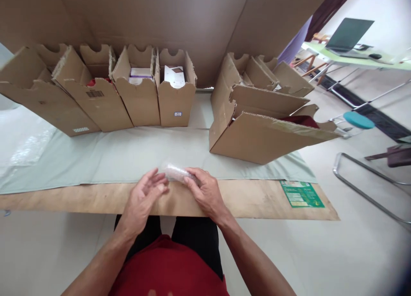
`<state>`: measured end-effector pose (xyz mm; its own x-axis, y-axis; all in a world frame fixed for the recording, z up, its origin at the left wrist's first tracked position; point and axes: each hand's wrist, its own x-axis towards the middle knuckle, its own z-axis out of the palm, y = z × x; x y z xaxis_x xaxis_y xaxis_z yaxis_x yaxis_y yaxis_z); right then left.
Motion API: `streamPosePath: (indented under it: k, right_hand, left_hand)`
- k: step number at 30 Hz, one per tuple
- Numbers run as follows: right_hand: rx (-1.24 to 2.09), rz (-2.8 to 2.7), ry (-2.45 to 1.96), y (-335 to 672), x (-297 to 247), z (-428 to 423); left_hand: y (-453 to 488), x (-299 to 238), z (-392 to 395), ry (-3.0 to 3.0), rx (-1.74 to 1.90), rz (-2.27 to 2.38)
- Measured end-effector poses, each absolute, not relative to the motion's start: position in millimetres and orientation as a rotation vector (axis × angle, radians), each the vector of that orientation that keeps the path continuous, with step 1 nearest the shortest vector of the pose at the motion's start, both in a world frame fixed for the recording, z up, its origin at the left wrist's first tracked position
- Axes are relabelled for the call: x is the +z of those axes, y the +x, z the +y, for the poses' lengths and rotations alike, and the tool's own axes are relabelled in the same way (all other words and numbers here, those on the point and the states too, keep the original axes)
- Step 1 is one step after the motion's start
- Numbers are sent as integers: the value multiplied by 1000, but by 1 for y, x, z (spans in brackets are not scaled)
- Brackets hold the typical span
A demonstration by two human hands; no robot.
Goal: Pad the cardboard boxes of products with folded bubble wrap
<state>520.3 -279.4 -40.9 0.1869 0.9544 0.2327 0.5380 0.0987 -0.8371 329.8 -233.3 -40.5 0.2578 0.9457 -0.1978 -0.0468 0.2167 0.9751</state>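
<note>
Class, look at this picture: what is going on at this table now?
A person holds a small bubble-wrapped bundle at the front of the table: the right hand grips it, the left hand, fingers loose, is at its other end. Behind, on a grey-green cloth, stand a row of cardboard boxes and one larger box.

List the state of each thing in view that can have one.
bubble-wrap parcel, rolled up, held
right hand, closed on the parcel
left hand, loosely open at the parcel's end
row of boxes, upright, tops open
big box, tipped over, flaps open
laptop, lid open
</note>
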Motion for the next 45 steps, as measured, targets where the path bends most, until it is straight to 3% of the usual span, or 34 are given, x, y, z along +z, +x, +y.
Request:
streamPosePath:
  k: [4,8,13,19,23,28,32,37,45]
  right_hand:
    - [900,-1318,-1457,511,-30,-295]
    - [782,-1372,-1470,528,-19,-309]
    - [958,-1510,-1463,556,7,-325]
    - [752,-1655,-1700,574,33,-339]
    - [677,-1775,-1650,609,66,-345]
    - [166,-1442,-1602,673,127,-349]
    - [-114,-1256,-1564,703,154,-336]
    - [-140,-1421,-1704,720,157,-306]
    - [134,-1746,-1951,744,146,-296]
  left_hand:
    - [341,-39,-241,1023,903,975]
    - [342,-34,-249,1330,839,1010]
    - [352,-34,-265,1817,753,755]
    - [387,-28,-266,2138,809,544]
    - [409,7,-237,2312,908,399]
    - [455,65,-173,2421,1162,447]
    - [495,71,-151,2548,1143,305]
    - [500,47,-163,2573,1229,201]
    - [489,26,-166,2583,1152,172]
